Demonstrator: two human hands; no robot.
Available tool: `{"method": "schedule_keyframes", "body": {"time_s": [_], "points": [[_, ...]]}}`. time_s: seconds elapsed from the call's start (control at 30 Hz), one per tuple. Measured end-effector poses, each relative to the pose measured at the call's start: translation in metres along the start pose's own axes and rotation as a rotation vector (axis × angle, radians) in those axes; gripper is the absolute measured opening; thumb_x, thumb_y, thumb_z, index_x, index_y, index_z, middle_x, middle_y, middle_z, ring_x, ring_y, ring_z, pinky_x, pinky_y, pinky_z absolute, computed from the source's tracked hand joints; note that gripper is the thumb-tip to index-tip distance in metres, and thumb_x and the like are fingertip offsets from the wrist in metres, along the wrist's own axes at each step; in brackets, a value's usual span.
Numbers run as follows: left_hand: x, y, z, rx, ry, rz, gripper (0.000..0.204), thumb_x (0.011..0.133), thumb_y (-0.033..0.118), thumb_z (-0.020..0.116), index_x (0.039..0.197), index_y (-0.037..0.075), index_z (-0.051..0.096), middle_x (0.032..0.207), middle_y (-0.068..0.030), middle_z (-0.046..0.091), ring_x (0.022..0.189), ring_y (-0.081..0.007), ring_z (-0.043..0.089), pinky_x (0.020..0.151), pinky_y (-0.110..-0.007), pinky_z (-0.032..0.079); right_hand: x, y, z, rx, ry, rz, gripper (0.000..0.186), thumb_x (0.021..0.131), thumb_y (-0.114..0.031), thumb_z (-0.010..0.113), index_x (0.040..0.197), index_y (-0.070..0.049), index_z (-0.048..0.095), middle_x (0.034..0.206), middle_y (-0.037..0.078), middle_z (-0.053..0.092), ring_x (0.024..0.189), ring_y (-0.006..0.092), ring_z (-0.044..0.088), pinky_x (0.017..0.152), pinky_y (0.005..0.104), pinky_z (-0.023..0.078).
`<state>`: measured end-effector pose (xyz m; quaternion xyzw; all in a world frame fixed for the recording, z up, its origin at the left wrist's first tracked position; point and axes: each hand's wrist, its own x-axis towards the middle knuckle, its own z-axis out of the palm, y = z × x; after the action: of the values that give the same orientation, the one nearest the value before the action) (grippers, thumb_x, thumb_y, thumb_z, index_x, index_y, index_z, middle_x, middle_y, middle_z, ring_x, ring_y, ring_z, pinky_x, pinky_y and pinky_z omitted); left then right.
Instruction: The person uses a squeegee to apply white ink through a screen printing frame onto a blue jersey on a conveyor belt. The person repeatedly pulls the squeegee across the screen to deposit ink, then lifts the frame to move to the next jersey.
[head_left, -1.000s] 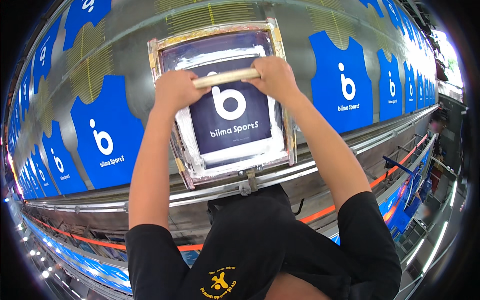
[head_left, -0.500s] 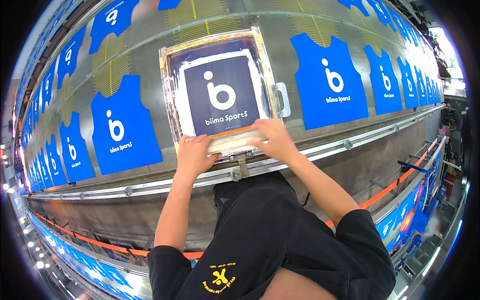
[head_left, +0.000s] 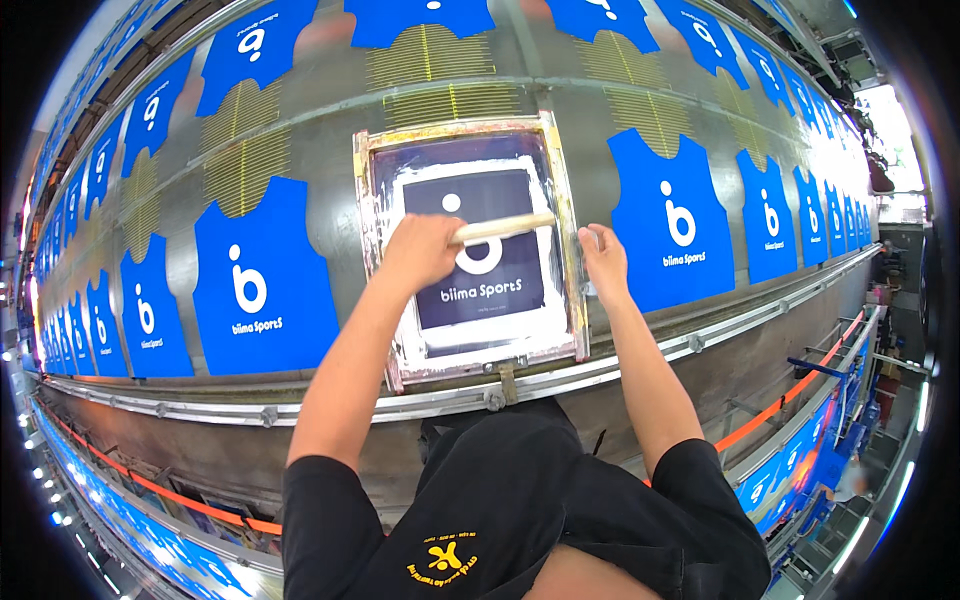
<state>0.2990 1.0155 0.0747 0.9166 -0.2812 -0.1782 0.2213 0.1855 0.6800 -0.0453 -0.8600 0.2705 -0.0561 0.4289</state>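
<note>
Grey table (head_left: 330, 150), print frame (head_left: 460, 130) on it, squeegee (head_left: 515, 227) across.
From my end, I see the frame's long axis running away, far end leaning left, between two blue shirts (head_left: 290, 280). The squeegee lies crosswise over its middle, right end slightly farther off. The left hand (head_left: 422, 250) grips its left end, covering some design; the right hand (head_left: 606, 262) is off it, fingers curled, by the frame's right edge.
</note>
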Motion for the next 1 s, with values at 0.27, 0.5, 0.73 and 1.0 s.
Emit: {"method": "schedule_keyframes", "body": {"time_s": [0.27,0.5,0.73,1.0], "points": [[0.095,-0.046,-0.025,0.037,-0.027,-0.021,0.021,0.088,0.024,0.078,0.108,0.018,0.081,0.098,-0.0114,0.079,0.096,-0.0349,0.074,0.089,-0.048,0.056,-0.002,-0.034,-0.017,0.236,-0.127,0.363,0.038,0.102,-0.039,0.075,0.117,-0.004,0.076,0.074,-0.003,0.06,0.061,0.0058,0.048,0.055,0.0283,0.039],[0.018,-0.031,0.021,-0.006,0.189,0.118,0.032,0.084,0.014,0.075,0.116,0.011,0.078,0.104,-0.0155,0.078,0.098,-0.04,0.072,0.089,-0.05,0.055,0.001,-0.043,-0.019,0.231,-0.045,0.153,0.036,0.104,-0.035,0.074,0.122,-0.004,0.072,0.07,-0.007,0.051,0.05,0.0025,0.037,0.044,0.0251,0.025],[-0.168,0.046,0.126,0.094,0.375,0.202,0.05,0.078,0.004,0.071,0.128,0.009,0.071,0.134,-0.0088,0.072,0.122,-0.0286,0.067,0.105,-0.048,0.048,-0.003,-0.062,-0.025,0.249,-0.015,0.096,0.032,0.102,-0.031,0.075,0.118,-0.003,0.076,0.08,-0.002,0.059,0.064,0.0074,0.045,0.056,0.0287,0.032],[-0.217,0.017,0.075,-0.061,0.312,0.192,0.054,0.076,0.006,0.077,0.13,0.011,0.07,0.134,-0.0067,0.073,0.126,-0.0248,0.067,0.11,-0.046,0.046,-0.061,-0.14,-0.017,0.24,0.148,-0.091,0.036,0.101,-0.032,0.075,0.121,-0.002,0.077,0.111,0.012,0.078,0.105,0.0204,0.069,0.095,0.0353,0.053]]}}
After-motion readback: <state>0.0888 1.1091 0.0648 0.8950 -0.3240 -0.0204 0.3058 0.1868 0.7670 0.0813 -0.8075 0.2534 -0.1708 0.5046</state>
